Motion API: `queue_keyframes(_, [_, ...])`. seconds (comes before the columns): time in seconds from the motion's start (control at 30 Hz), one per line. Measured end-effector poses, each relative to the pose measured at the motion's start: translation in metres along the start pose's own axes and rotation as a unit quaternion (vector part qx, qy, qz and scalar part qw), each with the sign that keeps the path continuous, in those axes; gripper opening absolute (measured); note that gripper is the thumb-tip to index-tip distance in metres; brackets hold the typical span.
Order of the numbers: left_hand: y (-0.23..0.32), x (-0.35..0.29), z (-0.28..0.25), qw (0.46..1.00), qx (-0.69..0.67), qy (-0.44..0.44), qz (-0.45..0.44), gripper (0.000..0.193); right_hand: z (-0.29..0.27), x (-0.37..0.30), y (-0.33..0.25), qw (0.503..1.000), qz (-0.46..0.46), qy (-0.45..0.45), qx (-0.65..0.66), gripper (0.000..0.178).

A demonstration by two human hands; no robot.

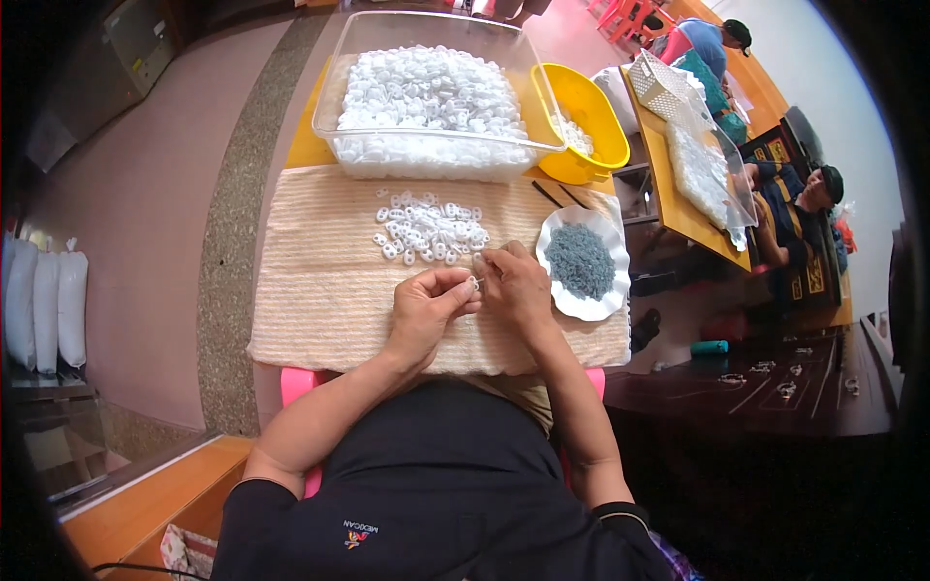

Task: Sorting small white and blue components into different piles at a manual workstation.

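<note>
My left hand (433, 307) pinches a small white plastic piece (475, 284) between thumb and fingertips. My right hand (515, 284) is closed against it, its fingertips pressed together; whatever they hold is too small to make out. Just beyond both hands, a loose pile of white oval plastic pieces with holes (431, 229) lies on the striped cloth (320, 281). To the right of my right hand stands a white wavy-rimmed dish (614, 235) heaped with tiny grey-blue parts (579, 261).
A large clear tub (436, 160) full of white pieces stands at the far edge, beside a yellow basin (593, 160). Two dark thin sticks (560, 195) lie near the basin. At right, a co-worker (799, 198) sits by another table (693, 213). White sacks (70, 305) stand far left.
</note>
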State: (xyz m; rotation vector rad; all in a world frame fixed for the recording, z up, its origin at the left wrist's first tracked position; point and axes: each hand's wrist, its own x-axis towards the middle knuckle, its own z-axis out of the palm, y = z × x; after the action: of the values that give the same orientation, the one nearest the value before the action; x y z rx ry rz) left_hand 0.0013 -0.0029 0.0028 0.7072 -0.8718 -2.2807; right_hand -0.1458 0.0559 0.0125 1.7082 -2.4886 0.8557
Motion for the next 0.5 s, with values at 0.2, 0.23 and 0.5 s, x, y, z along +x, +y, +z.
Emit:
queue_keyframes(0.2, [0.004, -0.002, 0.001, 1.000, -0.013, 0.006, 0.007, 0.014, 0.006, -0.002, 0.005, 0.996, -0.045, 0.012, 0.075, 0.013])
queue_keyframes(0.23, [0.004, -0.002, 0.001, 1.000, -0.014, 0.010, 0.007, 0.014, 0.006, -0.002, 0.007, 0.995, -0.052, 0.014, 0.079, 0.012])
queue_keyframes(0.5, [0.004, 0.000, -0.001, 1.000, -0.007, 0.021, 0.008, 0.013, -0.003, -0.012, 0.007, 0.994, -0.094, -0.004, 0.050, 0.017])
